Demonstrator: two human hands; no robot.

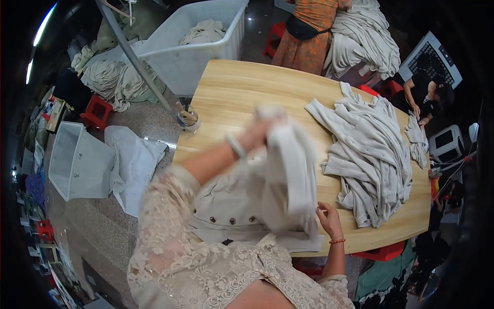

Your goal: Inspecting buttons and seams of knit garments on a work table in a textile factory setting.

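A light grey knitted cardigan with a row of dark buttons lies on the wooden table in front of me. My left hand, blurred by motion, holds part of it up above the table, and the lifted cloth hangs down in a smeared fold. A bangle circles that wrist. Beside the cardigan's right edge is my right hand, its fingers loosely bent and apart, with nothing seen in them. To the right, a heap of similar cardigans covers part of the table.
The wooden table has a metal pole at its left edge. Beyond stand a large white tub and a white bin. One person stands at the far side; another person handles a garment at the right.
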